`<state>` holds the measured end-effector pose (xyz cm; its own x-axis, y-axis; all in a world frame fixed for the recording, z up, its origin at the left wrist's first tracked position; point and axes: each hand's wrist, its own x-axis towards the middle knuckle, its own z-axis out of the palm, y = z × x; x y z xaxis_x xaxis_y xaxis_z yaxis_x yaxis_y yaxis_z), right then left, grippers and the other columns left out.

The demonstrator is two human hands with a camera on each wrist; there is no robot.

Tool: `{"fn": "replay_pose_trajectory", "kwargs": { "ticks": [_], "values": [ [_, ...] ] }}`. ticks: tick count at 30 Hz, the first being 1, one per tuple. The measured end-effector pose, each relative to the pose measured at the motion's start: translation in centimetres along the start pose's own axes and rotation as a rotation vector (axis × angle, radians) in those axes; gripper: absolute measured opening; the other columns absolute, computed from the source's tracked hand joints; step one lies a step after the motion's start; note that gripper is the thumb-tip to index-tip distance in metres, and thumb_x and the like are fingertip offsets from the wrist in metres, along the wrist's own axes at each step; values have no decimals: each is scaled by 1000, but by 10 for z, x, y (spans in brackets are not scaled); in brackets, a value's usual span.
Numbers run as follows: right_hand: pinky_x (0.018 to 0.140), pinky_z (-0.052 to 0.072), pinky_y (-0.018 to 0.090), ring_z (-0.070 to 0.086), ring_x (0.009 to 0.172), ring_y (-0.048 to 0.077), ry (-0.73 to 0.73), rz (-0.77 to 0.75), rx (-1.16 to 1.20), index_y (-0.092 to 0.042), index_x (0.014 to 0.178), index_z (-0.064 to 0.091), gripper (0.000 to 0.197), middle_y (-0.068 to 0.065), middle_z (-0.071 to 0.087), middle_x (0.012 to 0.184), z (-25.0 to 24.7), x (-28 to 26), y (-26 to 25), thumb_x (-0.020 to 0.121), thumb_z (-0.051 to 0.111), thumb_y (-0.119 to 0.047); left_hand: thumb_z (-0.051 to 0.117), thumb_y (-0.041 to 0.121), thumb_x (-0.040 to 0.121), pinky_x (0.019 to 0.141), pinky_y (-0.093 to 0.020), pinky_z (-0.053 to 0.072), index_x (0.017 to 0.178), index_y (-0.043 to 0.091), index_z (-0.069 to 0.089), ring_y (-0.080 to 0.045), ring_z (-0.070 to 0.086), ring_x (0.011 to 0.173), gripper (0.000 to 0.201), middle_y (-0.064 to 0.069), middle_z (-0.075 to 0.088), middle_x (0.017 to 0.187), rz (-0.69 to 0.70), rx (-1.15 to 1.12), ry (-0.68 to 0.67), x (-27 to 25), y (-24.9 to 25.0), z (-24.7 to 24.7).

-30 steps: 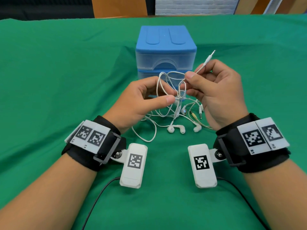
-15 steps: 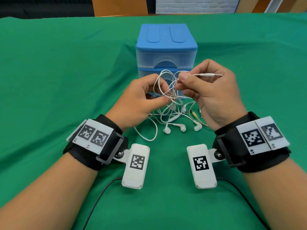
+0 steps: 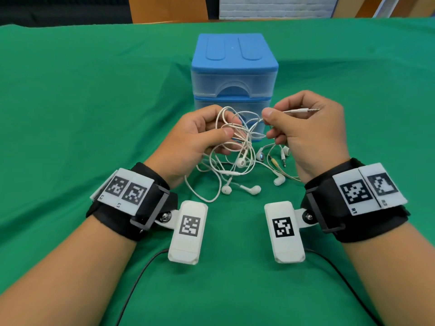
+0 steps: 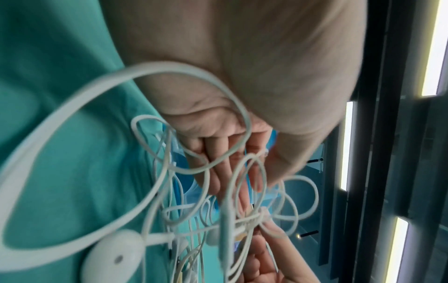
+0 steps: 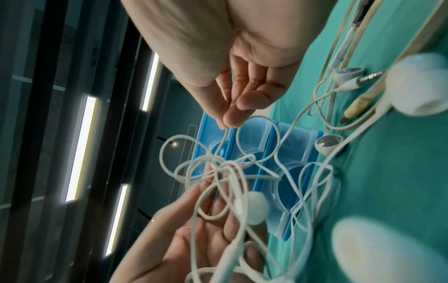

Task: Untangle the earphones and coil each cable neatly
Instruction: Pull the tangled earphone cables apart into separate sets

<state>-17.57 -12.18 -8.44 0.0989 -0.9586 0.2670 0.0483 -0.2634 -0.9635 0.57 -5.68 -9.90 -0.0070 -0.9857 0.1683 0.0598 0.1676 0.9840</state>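
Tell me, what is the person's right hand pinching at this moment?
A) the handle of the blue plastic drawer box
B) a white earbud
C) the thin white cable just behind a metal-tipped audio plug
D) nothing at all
C: in the head view the right hand pinches the thin white cable just behind the metal-tipped audio plug, which sticks out to the right, while the white earbuds lie on the green cloth.

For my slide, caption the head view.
Left hand holds tangled earphones; right hand pinches a plug end.
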Motion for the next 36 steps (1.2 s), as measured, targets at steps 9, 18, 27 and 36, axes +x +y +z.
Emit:
{"fn": "replay_pose_trajectory", "kwargs": {
  "ticks": [9, 18, 27, 36],
  "values": [
    [49, 44, 22, 55, 46, 13, -27, -83, 71, -9, 79, 64, 18, 10, 67, 65, 4, -1, -5, 80, 80, -4, 67, -10, 87, 84, -38, 57, 111, 6, 58, -26, 72, 81, 30, -13, 69, 97, 27, 101, -74, -2, -3, 2],
    [62, 53, 28, 62, 62, 17, -252, -118, -19, -7, 84, 68, 20, 11, 69, 72, 3, -3, -6, 75, 85, -4, 62, -10, 91, 71, -28, 57, 100, 6, 60, -21, 69, 74, 18, -10, 70, 85, 53, 43, 22, 0, -2, 1],
    [60, 52, 21, 65, 61, 16, -322, -106, -73, -1, 92, 67, 24, 26, 72, 79, 2, -4, -6, 76, 84, -2, 60, 16, 91, 71, -26, 55, 101, 5, 64, -21, 69, 73, 15, -14, 70, 92, -53, -83, -6, -2, 3, 2],
    [49, 40, 22, 49, 50, 10, -351, -112, -102, -4, 75, 66, 22, 1, 63, 60, 3, -7, -8, 78, 85, -13, 62, 22, 91, 71, -30, 55, 98, 8, 65, -20, 66, 70, 16, -11, 70, 87, -38, -40, -17, -4, 5, 6]
  ]
}}
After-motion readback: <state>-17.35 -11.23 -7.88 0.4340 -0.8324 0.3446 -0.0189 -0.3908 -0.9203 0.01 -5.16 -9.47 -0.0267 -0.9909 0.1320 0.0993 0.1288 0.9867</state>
